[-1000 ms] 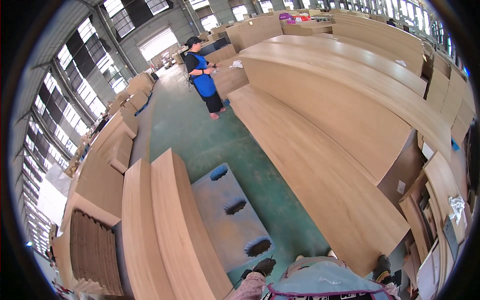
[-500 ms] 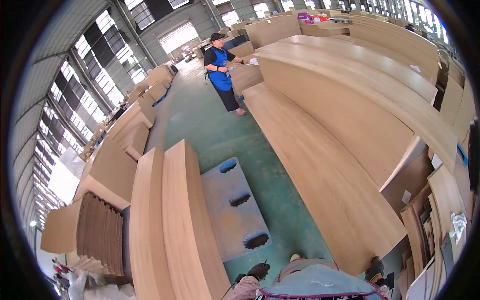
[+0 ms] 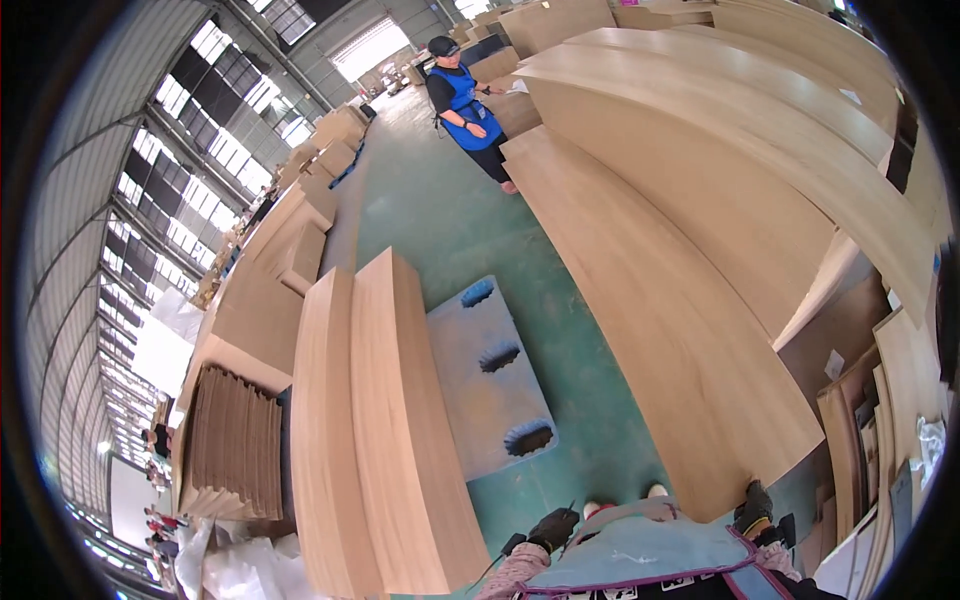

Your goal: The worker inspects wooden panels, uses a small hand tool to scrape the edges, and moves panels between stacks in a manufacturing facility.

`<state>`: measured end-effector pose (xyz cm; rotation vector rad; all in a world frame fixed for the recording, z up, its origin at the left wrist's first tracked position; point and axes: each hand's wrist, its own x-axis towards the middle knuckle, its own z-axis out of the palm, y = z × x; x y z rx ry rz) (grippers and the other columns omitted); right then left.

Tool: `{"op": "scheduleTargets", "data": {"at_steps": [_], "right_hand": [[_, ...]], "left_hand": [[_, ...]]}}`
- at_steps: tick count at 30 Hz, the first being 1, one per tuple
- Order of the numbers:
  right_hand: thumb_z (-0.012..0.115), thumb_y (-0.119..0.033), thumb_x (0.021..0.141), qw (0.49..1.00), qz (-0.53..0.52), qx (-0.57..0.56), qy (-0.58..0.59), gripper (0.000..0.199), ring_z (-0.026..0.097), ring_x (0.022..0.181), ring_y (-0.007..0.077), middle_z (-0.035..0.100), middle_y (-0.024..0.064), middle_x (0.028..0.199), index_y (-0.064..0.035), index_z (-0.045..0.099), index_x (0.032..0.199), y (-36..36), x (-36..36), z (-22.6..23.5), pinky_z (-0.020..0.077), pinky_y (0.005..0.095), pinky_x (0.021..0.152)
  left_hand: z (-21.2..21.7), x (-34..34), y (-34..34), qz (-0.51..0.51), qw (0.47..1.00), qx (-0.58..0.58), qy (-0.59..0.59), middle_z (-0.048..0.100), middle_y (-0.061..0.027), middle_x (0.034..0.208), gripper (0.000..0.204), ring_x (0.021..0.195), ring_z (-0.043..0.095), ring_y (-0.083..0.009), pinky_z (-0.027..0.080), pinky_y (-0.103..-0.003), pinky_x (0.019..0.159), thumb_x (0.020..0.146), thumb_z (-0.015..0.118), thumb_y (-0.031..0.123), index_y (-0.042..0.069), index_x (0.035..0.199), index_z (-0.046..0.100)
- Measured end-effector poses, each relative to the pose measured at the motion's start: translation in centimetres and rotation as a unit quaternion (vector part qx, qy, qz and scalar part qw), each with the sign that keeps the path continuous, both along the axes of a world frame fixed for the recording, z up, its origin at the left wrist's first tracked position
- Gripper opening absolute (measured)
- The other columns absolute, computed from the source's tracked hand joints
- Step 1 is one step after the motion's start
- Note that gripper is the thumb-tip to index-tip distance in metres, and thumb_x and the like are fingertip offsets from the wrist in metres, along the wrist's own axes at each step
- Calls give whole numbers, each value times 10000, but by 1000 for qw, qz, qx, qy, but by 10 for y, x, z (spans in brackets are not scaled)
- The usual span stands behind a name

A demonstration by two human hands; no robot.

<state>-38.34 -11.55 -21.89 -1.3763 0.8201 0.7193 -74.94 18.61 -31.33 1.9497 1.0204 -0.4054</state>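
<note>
My right hand, in a dark glove, grips the near end of a long wood-grain board. The board lies lengthwise away from me on the right, and my fingertips sit at its edge; the thumb is hard to make out. In front of my body, left of the apron, hangs my left hand, also in a dark glove. Its fingers look curled, with a thin dark tip sticking up from them; what it holds is too small to name. The left hand touches no board.
A grey-blue plastic pallet lies on the green floor, beside two long wood-grain stacks. Taller panels rise on the right. Brown cardboard sheets stand at left. A person in a blue apron stands beyond the board.
My view has tilted down and turned left, so the boards and pallet appear shifted. The person in blue has lowered an arm and leans more. My right hand stays at the board's end.
</note>
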Motion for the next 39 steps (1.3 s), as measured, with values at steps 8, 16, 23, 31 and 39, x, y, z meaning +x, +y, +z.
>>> {"op": "scheduleTargets", "data": {"at_steps": [8,16,23,31,39], "right_hand": [[614,-446,824,999,45,-14,-7,240,359,407,116,473,-43,617,-228,550,898,-13,2,-28,289,248,361],[579,-425,868,992,117,-2,-37,263,400,461,104,488,-49,631,-167,590,823,-35,7,-38,323,232,403],[551,-393,892,999,49,-10,-11,237,416,489,94,513,-40,643,-169,590,828,-5,-12,18,331,222,421],[518,-339,920,989,2,138,-44,242,573,699,141,629,13,849,-113,598,950,2,-31,-12,483,256,596],[468,-354,938,966,-12,253,52,330,605,849,191,646,61,958,-65,601,1028,41,-32,-13,498,322,753]], "left_hand": [[82,16,-4,226,961,-156,-3,597,-90,790,400,700,581,-185,470,-345,596,861,472,407,85,1053,610],[163,156,-17,86,916,-365,-143,602,-62,1081,395,941,586,-187,463,-304,866,936,452,363,50,1159,548],[98,203,-70,-184,875,-254,-370,556,-73,1173,377,1074,539,-170,427,-303,924,953,451,285,31,1232,464],[161,242,-83,-14,941,-261,-217,570,-134,1175,330,1090,535,-215,406,-309,936,946,471,258,14,1147,562],[165,248,-70,-41,963,-89,-252,599,-119,1117,299,1033,560,-241,434,-312,889,946,445,225,68,1173,558]]}}
